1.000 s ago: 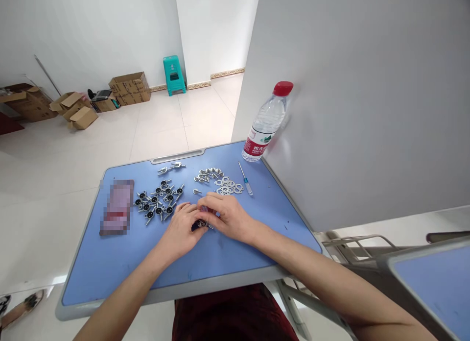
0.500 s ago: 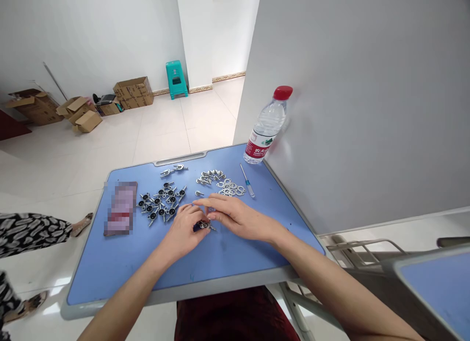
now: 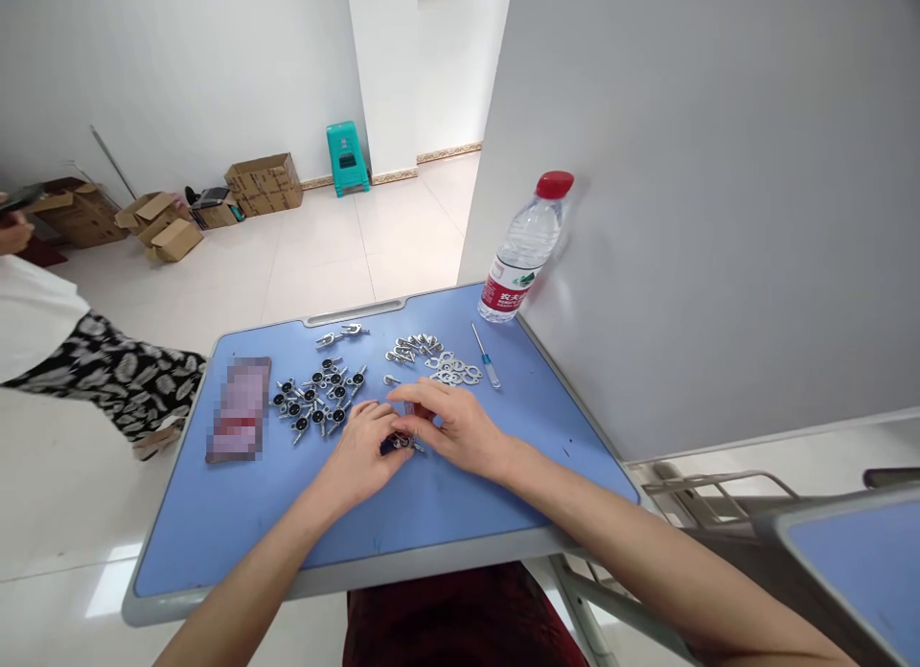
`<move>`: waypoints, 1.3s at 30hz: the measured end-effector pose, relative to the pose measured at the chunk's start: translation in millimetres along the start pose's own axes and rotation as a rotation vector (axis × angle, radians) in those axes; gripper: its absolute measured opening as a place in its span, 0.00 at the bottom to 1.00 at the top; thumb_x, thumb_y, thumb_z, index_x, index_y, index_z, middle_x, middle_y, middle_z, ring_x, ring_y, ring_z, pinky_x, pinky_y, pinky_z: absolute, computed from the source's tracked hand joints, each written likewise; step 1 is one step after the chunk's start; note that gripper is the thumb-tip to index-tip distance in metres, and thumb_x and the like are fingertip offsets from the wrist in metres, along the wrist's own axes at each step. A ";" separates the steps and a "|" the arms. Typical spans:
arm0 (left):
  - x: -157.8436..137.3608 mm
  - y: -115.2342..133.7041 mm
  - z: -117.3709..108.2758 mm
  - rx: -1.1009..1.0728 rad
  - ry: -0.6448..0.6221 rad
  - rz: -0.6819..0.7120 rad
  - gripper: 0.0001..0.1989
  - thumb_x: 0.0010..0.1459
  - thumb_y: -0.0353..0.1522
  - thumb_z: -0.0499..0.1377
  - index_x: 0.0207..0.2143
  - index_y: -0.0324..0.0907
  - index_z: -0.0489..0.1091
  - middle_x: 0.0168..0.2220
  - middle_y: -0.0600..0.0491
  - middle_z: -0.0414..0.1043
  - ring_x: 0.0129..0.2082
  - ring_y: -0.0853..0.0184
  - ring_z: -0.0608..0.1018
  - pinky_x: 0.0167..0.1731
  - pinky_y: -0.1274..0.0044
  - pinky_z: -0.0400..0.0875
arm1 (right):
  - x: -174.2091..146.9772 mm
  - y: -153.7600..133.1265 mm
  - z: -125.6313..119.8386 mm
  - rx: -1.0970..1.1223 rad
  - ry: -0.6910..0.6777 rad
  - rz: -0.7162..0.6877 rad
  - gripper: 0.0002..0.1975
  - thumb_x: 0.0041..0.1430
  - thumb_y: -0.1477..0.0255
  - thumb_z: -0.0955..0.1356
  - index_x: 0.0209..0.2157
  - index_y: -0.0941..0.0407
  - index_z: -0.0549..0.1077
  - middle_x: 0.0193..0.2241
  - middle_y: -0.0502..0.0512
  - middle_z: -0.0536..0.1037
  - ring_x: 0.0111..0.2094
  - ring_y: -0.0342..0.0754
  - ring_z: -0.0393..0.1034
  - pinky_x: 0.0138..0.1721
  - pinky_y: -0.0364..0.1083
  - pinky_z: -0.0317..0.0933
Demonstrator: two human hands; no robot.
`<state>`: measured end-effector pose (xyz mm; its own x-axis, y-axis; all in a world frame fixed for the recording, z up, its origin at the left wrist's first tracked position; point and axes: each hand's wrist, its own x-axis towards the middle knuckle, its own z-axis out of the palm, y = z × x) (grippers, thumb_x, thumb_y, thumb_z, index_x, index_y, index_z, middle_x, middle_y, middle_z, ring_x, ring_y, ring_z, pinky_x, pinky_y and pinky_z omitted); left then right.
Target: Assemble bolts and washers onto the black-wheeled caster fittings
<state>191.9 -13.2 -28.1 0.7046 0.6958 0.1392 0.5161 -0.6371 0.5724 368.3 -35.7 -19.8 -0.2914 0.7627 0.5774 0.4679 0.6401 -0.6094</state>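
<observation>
I have the grip of the left hand (image 3: 366,448) closed around a small metal piece (image 3: 401,441), partly hidden, low over the counter (image 3: 495,504); the right hand (image 3: 456,427) curls just beside it near a pinkish see-through bit (image 3: 409,410), and I can't tell whether its grip closes on that. Past my fingertips lie flat plates (image 3: 460,372), with black-centred fittings (image 3: 310,396) to the left, then a screwdriver (image 3: 491,372) and a red-capped bottle (image 3: 518,253) to the right

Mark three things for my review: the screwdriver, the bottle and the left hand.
Screwdriver (image 3: 487,359): head view, on its blue band.
Bottle (image 3: 525,238): head view, clear body above the label.
Left hand (image 3: 366,447): head view, on its back.
</observation>
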 end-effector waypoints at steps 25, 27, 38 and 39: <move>-0.6 5.9 1.7 0.081 0.039 -0.080 0.04 0.57 0.25 0.60 0.33 0.42 0.71 0.34 0.53 0.71 0.37 0.62 0.71 0.40 0.69 0.62 | -0.9 10.8 1.6 -0.115 0.011 -0.004 0.10 0.67 0.73 0.61 0.49 0.54 0.67 0.29 0.52 0.77 0.27 0.45 0.71 0.30 0.44 0.65; -1.0 4.4 2.8 0.086 0.043 -0.075 0.04 0.56 0.25 0.61 0.33 0.41 0.71 0.34 0.53 0.71 0.37 0.61 0.71 0.39 0.69 0.62 | -1.0 10.6 3.9 -0.111 0.014 -0.022 0.10 0.67 0.73 0.61 0.48 0.54 0.67 0.30 0.53 0.78 0.30 0.46 0.72 0.32 0.44 0.65; -0.5 3.3 4.8 0.106 0.064 -0.047 0.04 0.56 0.24 0.60 0.33 0.41 0.70 0.33 0.53 0.69 0.37 0.62 0.71 0.40 0.69 0.63 | -5.2 12.2 13.1 -0.137 0.138 0.053 0.06 0.65 0.67 0.63 0.40 0.54 0.68 0.23 0.49 0.74 0.22 0.43 0.67 0.26 0.41 0.62; -0.3 3.2 4.4 0.109 0.061 -0.047 0.04 0.56 0.24 0.61 0.33 0.41 0.70 0.33 0.53 0.69 0.37 0.62 0.71 0.40 0.69 0.63 | -5.6 12.8 12.9 -0.133 0.139 0.060 0.06 0.65 0.67 0.63 0.40 0.54 0.68 0.23 0.49 0.74 0.23 0.43 0.68 0.26 0.41 0.62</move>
<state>195.5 -16.8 -29.8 0.6493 0.7424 0.1648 0.6002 -0.6334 0.4885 365.2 -30.6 -37.8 -0.1463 0.7732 0.6171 0.5897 0.5690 -0.5731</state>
